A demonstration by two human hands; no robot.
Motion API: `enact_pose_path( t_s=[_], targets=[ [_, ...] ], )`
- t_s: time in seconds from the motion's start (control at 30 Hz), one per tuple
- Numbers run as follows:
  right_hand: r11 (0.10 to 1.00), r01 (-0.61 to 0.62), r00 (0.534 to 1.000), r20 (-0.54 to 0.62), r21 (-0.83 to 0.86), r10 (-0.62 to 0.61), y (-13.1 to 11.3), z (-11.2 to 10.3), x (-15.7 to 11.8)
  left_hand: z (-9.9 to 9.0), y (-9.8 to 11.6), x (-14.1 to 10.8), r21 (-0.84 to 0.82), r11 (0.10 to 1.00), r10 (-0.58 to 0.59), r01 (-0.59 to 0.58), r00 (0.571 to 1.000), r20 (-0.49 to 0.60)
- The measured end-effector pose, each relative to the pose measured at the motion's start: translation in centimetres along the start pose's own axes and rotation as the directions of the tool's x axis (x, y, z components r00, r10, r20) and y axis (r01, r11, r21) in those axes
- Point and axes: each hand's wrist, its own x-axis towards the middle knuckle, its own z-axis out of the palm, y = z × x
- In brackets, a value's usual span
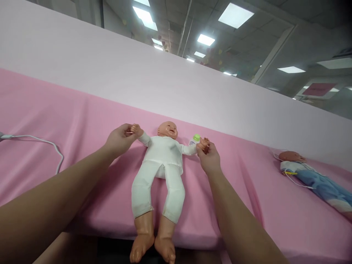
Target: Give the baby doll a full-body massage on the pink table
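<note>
A baby doll (164, 154) with a white cloth body lies on its back on the pink sheet (110, 205). Its bare feet hang over the front edge. My left hand (120, 139) is closed on the doll's hand at the left, and that arm is stretched out sideways. At the other side my right hand (210, 158) grips the doll's other hand between thumb and fingers. Just behind that hand stands a white bottle (194, 139) with a green cap, partly hidden by the doll's arm.
A second doll (316, 176) in blue and white clothes lies at the far right, with a thin white cord on it. A white cable (41, 138) runs over the sheet at the left. Behind the bed rises a pale wall (154, 80).
</note>
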Motion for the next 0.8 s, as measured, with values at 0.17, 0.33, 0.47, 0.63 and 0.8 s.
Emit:
enact_pose_path(
  t_s=[0.17, 0.33, 0.47, 0.63, 0.8],
  targets=[
    [0.864, 0.469, 0.85, 0.36, -0.183, -0.385, -2.2, 1.7, -2.3, 1.5, 1.6, -1.8, 0.325, 0.868, 0.288, -0.377, 0.913, 0.289],
    [0.665, 0.704, 0.663, 0.569, -0.25, -0.487, -2.2, 2.8, -3.1, 2.3, 1.0, -1.7, 0.329, 0.717, 0.397, -0.614, 0.748, 0.532],
    [0.749, 0.629, 0.716, 0.53, -0.207, -0.455, -2.1, 3.1, -3.3, 2.5, 1.1, -1.9, 0.311, 0.754, 0.377, -0.579, 0.769, 0.517],
    [0.98, 0.032, 0.956, 0.28, 0.199, -0.088, 0.0, 2.0, -1.2, 1.8, 0.0, -0.9, 0.137, 0.978, 0.122, -0.154, 0.968, 0.219],
    [0.791, -0.466, 0.877, 0.091, 0.396, 0.471, 3.0, -0.6, 2.1, -0.8, -3.4, 3.1, -0.293, 0.906, -0.292, 0.307, 0.952, 0.093]
  ],
)
